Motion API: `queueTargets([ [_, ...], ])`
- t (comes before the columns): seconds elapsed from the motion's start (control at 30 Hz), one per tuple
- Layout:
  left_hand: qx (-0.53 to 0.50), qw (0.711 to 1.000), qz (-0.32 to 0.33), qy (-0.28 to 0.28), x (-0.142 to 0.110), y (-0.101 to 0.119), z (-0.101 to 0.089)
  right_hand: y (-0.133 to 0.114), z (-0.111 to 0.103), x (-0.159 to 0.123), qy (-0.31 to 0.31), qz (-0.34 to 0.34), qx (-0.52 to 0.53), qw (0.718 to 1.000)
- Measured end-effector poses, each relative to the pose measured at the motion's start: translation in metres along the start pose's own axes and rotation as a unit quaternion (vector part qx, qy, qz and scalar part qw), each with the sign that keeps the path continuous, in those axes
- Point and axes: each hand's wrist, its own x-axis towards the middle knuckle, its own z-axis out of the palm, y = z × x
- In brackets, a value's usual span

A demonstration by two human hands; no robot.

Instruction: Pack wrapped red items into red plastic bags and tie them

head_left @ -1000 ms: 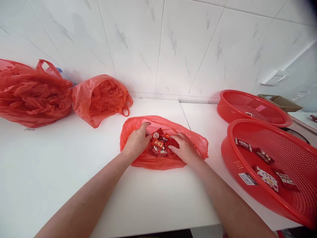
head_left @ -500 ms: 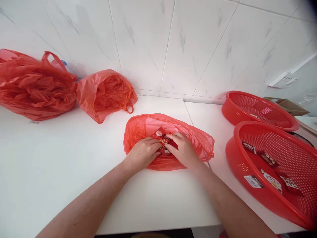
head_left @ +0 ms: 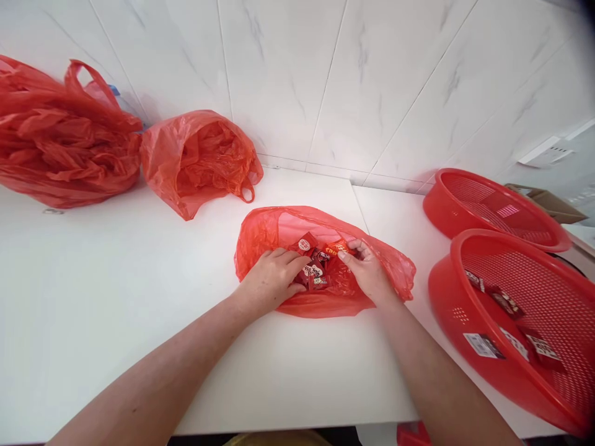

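An open red plastic bag (head_left: 320, 306) lies on the white tabletop in front of me, with several small snack packets inside. My right hand (head_left: 370, 267) is closed in a pinch on the right end of an orange-red snack packet (head_left: 335, 249), inside the bag. At the bag's left side, my left hand (head_left: 273, 277) has its fingers and thumb bent round the left edge of a dark red snack packet (head_left: 313, 269). Above that lies a red packet with a round pale label (head_left: 305, 243). My left fingertips are partly hidden among the packets.
Two red perforated baskets (head_left: 446, 297) stand at the right; the nearer holds several dark red packets (head_left: 543, 348). Two more red plastic bags, a smaller one (head_left: 162, 155) and a large full one (head_left: 60, 148), sit at the back left. A tiled wall (head_left: 279, 74) rises behind.
My right hand has moved right, away from my left, with the orange-red packet in its fingers. More of the packets in the bag now show. The view has shifted slightly.
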Motion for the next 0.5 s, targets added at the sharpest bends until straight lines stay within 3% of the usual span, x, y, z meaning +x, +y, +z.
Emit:
queueTargets([
  [0.13, 0.015, 1.000, 0.001, -0.003, 0.002, 0.005, 0.005, -0.001, -0.001, 0.001, -0.020, -0.015, 0.002, 1.000],
  [0.23, 0.030, 0.999, -0.010, 0.031, 0.002, 0.006, 0.007, -0.005, -0.001, -0.001, -0.019, -0.011, 0.014, 1.000],
  [0.4, 0.052, 0.994, -0.042, 0.089, -0.001, 0.004, -0.001, 0.000, -0.004, -0.001, -0.012, 0.024, 0.025, 0.999],
  [0.5, 0.048, 0.993, -0.047, 0.094, -0.002, 0.004, -0.006, 0.009, -0.005, 0.000, -0.003, -0.001, -0.023, 1.000],
])
